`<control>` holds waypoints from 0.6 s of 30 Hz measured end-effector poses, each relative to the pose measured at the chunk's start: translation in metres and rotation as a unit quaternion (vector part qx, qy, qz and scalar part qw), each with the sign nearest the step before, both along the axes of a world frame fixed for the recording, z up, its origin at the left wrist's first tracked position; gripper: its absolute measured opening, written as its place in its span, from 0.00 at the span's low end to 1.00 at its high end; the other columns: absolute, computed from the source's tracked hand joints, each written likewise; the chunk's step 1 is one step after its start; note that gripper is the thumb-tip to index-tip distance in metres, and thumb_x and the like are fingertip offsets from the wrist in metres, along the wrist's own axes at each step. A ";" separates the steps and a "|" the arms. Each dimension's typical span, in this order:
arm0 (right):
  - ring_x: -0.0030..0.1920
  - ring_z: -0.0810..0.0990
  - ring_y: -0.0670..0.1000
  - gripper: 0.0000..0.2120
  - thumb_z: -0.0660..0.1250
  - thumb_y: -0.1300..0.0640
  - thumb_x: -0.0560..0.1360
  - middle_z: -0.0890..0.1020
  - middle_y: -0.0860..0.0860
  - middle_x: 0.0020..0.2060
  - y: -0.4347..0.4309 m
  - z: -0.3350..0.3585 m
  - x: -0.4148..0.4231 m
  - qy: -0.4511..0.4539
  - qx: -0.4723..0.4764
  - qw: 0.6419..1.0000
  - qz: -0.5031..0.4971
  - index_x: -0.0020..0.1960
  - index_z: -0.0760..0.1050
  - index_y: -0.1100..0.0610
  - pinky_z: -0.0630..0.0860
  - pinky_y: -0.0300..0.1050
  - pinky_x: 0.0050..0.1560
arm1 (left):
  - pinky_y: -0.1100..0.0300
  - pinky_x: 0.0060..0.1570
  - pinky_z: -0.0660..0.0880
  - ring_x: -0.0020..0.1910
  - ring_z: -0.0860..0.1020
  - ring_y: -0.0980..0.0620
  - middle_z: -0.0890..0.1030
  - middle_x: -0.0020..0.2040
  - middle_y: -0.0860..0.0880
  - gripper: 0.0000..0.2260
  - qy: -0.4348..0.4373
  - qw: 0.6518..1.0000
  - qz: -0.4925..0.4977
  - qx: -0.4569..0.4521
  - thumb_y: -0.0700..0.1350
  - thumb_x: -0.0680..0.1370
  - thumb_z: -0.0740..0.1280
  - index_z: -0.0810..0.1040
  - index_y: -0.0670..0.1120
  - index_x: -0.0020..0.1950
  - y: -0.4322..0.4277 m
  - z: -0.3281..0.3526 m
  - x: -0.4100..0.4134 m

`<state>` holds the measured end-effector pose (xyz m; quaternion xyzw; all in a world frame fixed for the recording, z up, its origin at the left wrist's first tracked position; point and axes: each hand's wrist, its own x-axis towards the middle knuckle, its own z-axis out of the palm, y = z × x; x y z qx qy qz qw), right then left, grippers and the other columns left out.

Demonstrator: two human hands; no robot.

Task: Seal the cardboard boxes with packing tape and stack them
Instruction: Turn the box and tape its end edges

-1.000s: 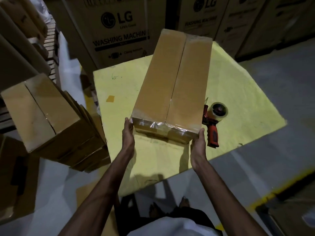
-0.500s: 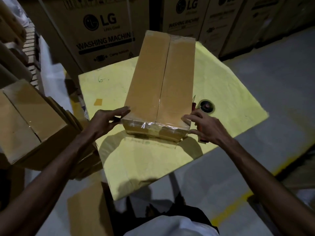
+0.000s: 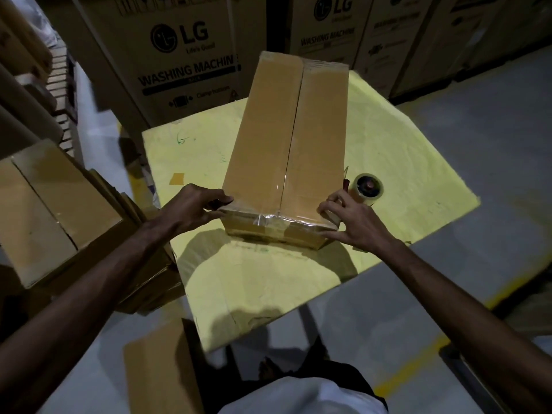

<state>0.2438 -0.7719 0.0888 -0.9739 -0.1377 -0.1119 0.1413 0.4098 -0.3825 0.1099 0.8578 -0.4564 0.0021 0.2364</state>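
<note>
**Both hands on the near end of the box, tape gun parked**

Across the top of the frame, the big LG washing machine cartons (image 3: 185,55) wall off the work spot. In front of them is the yellow table (image 3: 403,150), and the cardboard box (image 3: 268,138) lies along it in the centre, flaps shut, with its short end toward the person so the seam is within easy reach.

At the left edge, the stack of boxes (image 3: 59,198) sits just beside the table, handy for this one to join.

Now the hands. The left hand (image 3: 194,209) has its fingers stretched flat against the box's near left corner, gripping nothing. The right hand (image 3: 355,219) has its fingers bent round the near right corner and its thumb along the front edge. I'd say it's pressing the wrapped ends down, or bracing for a lift.

The tape dispenser (image 3: 369,188) rests on the table just right of the box, untouched. Glossy clear tape (image 3: 268,218) folds over the near edge, so this end looks sealed.
</note>
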 end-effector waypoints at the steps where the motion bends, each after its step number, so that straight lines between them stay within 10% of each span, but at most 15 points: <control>1: 0.45 0.77 0.50 0.24 0.73 0.37 0.74 0.71 0.49 0.58 0.001 -0.004 0.000 -0.016 -0.005 1.000 -0.004 0.63 0.76 0.50 0.77 0.44 0.36 | 0.50 0.50 0.85 0.49 0.87 0.49 0.87 0.54 0.45 0.19 -0.024 1.000 0.002 0.005 0.44 0.74 0.79 0.83 0.43 0.64 0.000 -0.003 0.000; 7: 0.40 0.76 0.54 0.18 0.72 0.41 0.78 0.77 0.53 0.51 -0.002 -0.030 -0.008 -0.227 -0.100 0.969 0.002 0.62 0.76 0.50 0.75 0.48 0.34 | 0.53 0.30 0.76 0.33 0.80 0.44 0.84 0.43 0.43 0.12 -0.326 0.944 -0.047 -0.012 0.44 0.82 0.70 0.79 0.43 0.65 0.004 -0.028 -0.013; 13: 0.60 0.81 0.56 0.24 0.70 0.47 0.81 0.75 0.51 0.73 -0.015 -0.039 -0.018 -0.273 -0.200 0.935 0.106 0.75 0.73 0.47 0.76 0.53 0.55 | 0.44 0.65 0.72 0.76 0.70 0.40 0.66 0.81 0.42 0.25 -0.331 0.935 -0.114 0.063 0.52 0.85 0.66 0.69 0.47 0.80 0.013 -0.050 -0.022; 18: 0.71 0.76 0.57 0.25 0.65 0.44 0.83 0.69 0.51 0.78 -0.023 -0.030 -0.024 -0.220 -0.239 0.935 0.144 0.78 0.69 0.50 0.74 0.58 0.65 | 0.42 0.73 0.69 0.81 0.62 0.41 0.62 0.83 0.43 0.26 -0.317 0.936 -0.127 0.081 0.53 0.85 0.65 0.66 0.45 0.81 0.030 -0.047 -0.016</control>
